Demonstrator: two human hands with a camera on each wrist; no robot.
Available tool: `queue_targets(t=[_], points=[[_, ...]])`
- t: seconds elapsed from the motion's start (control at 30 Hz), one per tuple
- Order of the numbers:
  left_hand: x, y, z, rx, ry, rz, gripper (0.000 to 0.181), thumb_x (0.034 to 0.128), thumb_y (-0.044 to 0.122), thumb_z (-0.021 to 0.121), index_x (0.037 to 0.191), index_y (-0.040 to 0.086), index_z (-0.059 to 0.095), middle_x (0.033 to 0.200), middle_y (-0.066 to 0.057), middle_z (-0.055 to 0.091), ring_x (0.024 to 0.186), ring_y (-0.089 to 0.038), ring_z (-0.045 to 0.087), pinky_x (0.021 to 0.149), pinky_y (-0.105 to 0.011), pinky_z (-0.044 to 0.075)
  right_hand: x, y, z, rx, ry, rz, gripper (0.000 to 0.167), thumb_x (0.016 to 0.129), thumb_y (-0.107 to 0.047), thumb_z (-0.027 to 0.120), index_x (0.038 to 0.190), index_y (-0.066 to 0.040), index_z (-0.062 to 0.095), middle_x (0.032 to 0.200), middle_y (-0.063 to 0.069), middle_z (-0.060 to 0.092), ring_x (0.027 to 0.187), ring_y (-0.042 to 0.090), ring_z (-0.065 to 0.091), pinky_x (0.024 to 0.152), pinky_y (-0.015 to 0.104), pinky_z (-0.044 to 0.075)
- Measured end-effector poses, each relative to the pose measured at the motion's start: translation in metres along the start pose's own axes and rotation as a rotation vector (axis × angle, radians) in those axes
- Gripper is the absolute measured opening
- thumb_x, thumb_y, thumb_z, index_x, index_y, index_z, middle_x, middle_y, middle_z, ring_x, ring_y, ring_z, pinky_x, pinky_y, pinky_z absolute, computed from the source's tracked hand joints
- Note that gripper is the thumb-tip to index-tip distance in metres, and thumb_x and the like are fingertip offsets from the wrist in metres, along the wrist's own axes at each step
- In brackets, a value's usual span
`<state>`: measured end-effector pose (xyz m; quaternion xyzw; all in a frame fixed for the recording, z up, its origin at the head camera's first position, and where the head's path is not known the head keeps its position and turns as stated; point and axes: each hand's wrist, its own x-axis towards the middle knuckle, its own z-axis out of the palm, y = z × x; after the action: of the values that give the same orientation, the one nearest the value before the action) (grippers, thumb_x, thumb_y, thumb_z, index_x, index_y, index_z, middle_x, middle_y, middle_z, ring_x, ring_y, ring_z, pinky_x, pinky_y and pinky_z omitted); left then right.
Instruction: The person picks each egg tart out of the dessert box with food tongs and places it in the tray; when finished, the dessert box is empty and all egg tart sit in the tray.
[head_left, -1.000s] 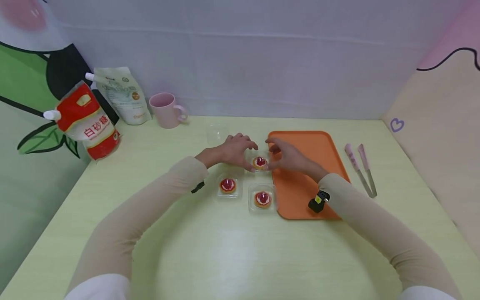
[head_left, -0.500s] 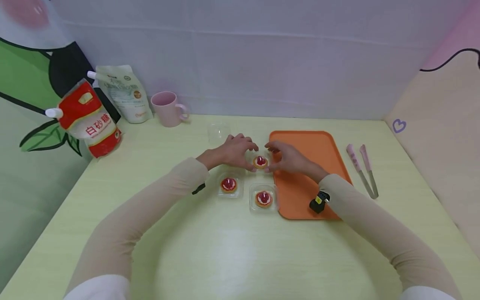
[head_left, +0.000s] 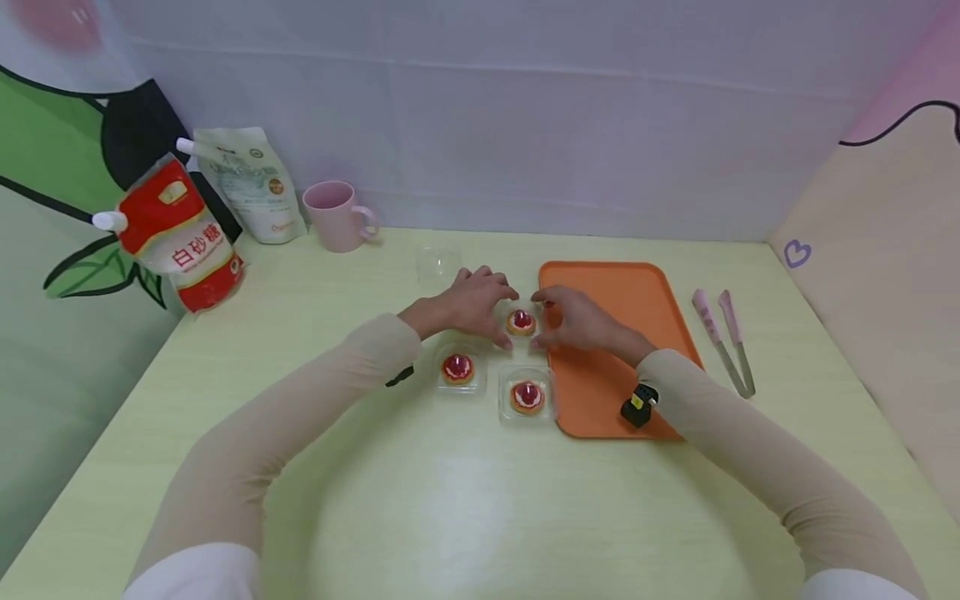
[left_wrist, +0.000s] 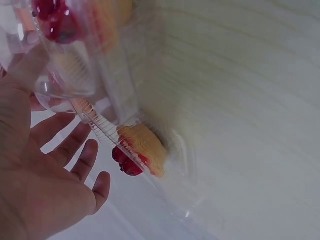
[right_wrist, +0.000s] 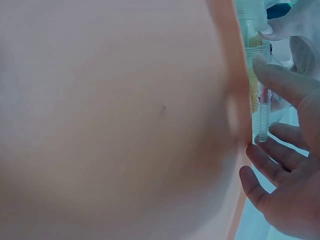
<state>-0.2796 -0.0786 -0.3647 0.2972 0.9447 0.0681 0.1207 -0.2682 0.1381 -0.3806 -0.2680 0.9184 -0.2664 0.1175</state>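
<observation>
Boxed tart (head_left: 521,322): is sitting between the two hands, just beside the left edge of the orange tray (head_left: 615,283).
Left hand (head_left: 478,305): is standing at the box's left side, fingers spreading apart, thumb pointing toward the near left corner.
Right hand (head_left: 573,318): is mirroring it on the right, fingers loosely spreading above the tray's edge, thumb aiming at the near right corner.
Nearer hand: neither is clearly winning; both are lying about equally close.
Long axis: none is showing, as the box is looking roughly square and flat on the table (head_left: 465,500).
Near-side neighbours: the left tart (head_left: 457,369) and the right tart (head_left: 527,397) are resting in their own clear boxes toward the person.
Contact: the fingertips are reaching the box's edges or stopping just short; I cannot tell which.
Clear plastic: is blending into the pale table, so the lid's fit is staying unreadable.
Wrist views: the left is cutting off one tart at the top; the right is showing mostly blurred tray, the boxes crowding its right edge.
</observation>
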Motion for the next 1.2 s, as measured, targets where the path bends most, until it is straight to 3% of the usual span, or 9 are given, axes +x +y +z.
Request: queue_targets(t=[0.5,0.87,1.2], points=[[0.006,0.012,0.005,0.184,0.055,-0.020,0.070,0.0761,0.054,0.080,0.132,0.016,0.063,0.124,-0.002,0.061,0.116,-0.023,0.045,0.101,-0.046,0.031,0.002,-0.004,0.002,-0.148,0.003,0.021,0.079,0.076,-0.036,0.088,0.138,0.001,0.056,0.121,0.016,0.066,0.108,0.031,0.058,0.094,0.044,0.049],[0.010,0.010,0.012,0.256,0.095,-0.014,0.065,0.0784,0.055,0.075,0.129,0.015,0.063,0.120,-0.002,0.061,0.111,-0.022,0.046,0.097,-0.043,0.032,0.001,-0.008,0.001,-0.265,0.007,0.002,0.073,0.080,-0.043,0.082,0.134,-0.001,0.059,0.090,0.007,0.061,0.085,0.023,0.051,0.071,0.032,0.040],[0.011,0.005,0.011,0.408,0.114,0.103,0.061,0.0815,0.059,0.068,0.121,0.012,0.066,0.118,-0.004,0.063,0.111,-0.024,0.048,0.097,-0.042,0.034,0.001,-0.003,-0.001,-0.348,0.038,-0.112,0.071,0.078,-0.051,0.080,0.126,-0.001,0.066,0.078,0.002,0.060,0.079,0.021,0.052,0.068,0.032,0.040]])
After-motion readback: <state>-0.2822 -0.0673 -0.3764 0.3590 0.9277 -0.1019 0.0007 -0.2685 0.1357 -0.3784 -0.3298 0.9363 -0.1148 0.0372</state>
